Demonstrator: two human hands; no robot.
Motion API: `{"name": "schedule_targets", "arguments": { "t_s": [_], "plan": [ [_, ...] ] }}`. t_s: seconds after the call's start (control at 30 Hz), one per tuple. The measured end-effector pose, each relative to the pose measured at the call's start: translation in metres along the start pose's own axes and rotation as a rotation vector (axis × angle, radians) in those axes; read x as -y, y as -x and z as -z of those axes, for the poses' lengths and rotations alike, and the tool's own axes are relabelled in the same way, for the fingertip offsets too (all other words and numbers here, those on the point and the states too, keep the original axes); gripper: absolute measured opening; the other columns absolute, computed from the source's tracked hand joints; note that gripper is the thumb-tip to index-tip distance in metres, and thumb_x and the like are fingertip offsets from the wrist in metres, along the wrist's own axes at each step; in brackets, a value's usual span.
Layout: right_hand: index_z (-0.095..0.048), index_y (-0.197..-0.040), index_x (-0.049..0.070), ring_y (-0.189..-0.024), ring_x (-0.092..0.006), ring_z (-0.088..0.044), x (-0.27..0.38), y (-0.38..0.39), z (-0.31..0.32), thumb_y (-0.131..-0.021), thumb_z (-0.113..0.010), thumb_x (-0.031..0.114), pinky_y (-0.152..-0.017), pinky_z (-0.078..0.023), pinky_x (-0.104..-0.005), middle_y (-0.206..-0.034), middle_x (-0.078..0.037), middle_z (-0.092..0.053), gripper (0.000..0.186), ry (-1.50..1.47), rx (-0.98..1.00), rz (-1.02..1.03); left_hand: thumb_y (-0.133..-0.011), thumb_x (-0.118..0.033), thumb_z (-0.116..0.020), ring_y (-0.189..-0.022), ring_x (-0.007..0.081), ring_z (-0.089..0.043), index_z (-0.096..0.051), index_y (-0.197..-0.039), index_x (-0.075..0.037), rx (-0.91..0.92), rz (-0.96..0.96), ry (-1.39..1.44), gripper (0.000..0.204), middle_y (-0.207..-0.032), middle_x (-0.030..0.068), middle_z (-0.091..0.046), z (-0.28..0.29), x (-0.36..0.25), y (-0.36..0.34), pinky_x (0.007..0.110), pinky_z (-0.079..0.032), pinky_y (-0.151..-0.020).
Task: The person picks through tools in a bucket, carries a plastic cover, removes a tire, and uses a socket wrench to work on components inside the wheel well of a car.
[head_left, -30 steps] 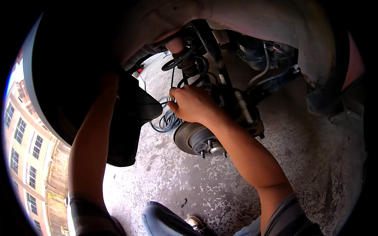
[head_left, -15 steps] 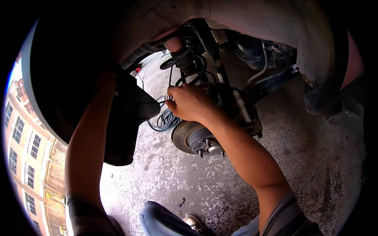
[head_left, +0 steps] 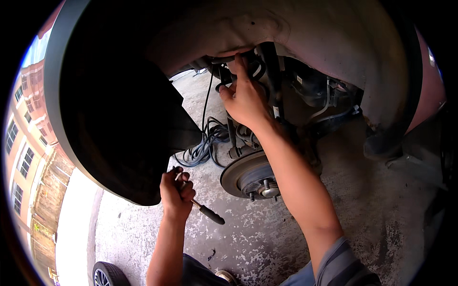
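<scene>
My left hand (head_left: 176, 193) is closed around a ratchet wrench (head_left: 212, 215), its black grip slanting down to the right and its metal shaft showing below my fingers. My right hand (head_left: 245, 97) reaches up under the wheel arch to the top of the black coil spring (head_left: 260, 69). Its index finger points upward and the thumb stands apart; the other fingers are partly hidden. A dark shock absorber tube (head_left: 273, 78) runs just right of that hand. Beneath my right forearm sits the bare brake disc (head_left: 231, 180) with its hub and studs.
The pinkish wheel arch (head_left: 324, 38) curves overhead, and a black liner (head_left: 109, 109) hangs at left. A coiled dark hose (head_left: 202, 148) lies on the worn concrete floor (head_left: 238, 238). At lower left is a wheel (head_left: 110, 275). Cables and pipes (head_left: 327, 102) run at right.
My left hand has come out from behind the black liner and now shows the ratchet wrench. My right hand has moved up to the spring's upper end. The view has shifted.
</scene>
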State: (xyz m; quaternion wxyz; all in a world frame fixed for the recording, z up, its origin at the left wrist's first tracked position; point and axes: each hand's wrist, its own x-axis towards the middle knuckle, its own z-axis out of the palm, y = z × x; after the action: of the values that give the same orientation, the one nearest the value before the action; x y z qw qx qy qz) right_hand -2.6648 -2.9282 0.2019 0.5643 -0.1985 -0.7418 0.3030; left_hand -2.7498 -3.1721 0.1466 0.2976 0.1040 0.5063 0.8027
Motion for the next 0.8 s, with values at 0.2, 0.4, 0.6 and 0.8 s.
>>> {"name": "schedule_targets", "arguments": {
  "t_s": [0.2, 0.4, 0.6, 0.8],
  "plan": [
    [-0.003, -0.146, -0.008, -0.07, -0.0371, -0.066, 0.028, 0.001, -0.028, -0.081, -0.062, 0.017, -0.069, -0.054, -0.0436, -0.077, -0.02, -0.066, 0.091, 0.297, 0.054, -0.116, -0.092, -0.026, -0.043, -0.041, 0.0077, -0.027, -0.051, -0.093, -0.011, -0.03, 0.218, 0.06, 0.018, -0.069, 0.002, -0.052, 0.046, 0.05, -0.001, 0.023, -0.021, -0.038],
    [-0.01, -0.144, -0.007, -0.068, -0.0404, -0.065, -0.004, -0.005, -0.043, -0.079, -0.06, 0.012, -0.068, -0.054, -0.0478, -0.074, -0.02, -0.067, 0.084, 0.282, -0.241, 0.132, -0.094, -0.028, -0.041, -0.041, 0.0078, -0.027, -0.052, -0.093, -0.012, 0.064, 0.307, -0.048, 0.019, -0.068, 0.0009, -0.052, 0.045, 0.068, -0.017, 0.023, -0.02, -0.039],
    [-0.026, -0.14, 0.003, -0.054, -0.0306, -0.061, 0.003, -0.003, -0.043, -0.08, -0.06, 0.007, -0.058, -0.048, -0.04, -0.058, -0.013, -0.06, 0.069, 0.248, -0.248, 0.018, -0.093, -0.029, -0.042, -0.044, 0.0071, -0.025, -0.052, -0.091, -0.014, 0.024, 0.342, 0.076, 0.018, -0.071, -0.001, -0.052, 0.044, 0.061, -0.024, 0.023, -0.021, -0.042],
    [-0.047, -0.119, 0.005, -0.052, -0.0283, -0.06, 0.0, -0.012, -0.032, -0.08, -0.061, 0.007, -0.056, -0.047, -0.0384, -0.057, -0.011, -0.058, 0.041, 0.274, -0.299, 0.115, -0.096, -0.032, -0.037, -0.047, 0.009, -0.037, -0.053, -0.09, -0.015, 0.03, 0.328, 0.123, 0.024, -0.073, -0.0022, -0.053, 0.05, 0.059, -0.035, 0.023, -0.03, -0.042]
  ]
}}
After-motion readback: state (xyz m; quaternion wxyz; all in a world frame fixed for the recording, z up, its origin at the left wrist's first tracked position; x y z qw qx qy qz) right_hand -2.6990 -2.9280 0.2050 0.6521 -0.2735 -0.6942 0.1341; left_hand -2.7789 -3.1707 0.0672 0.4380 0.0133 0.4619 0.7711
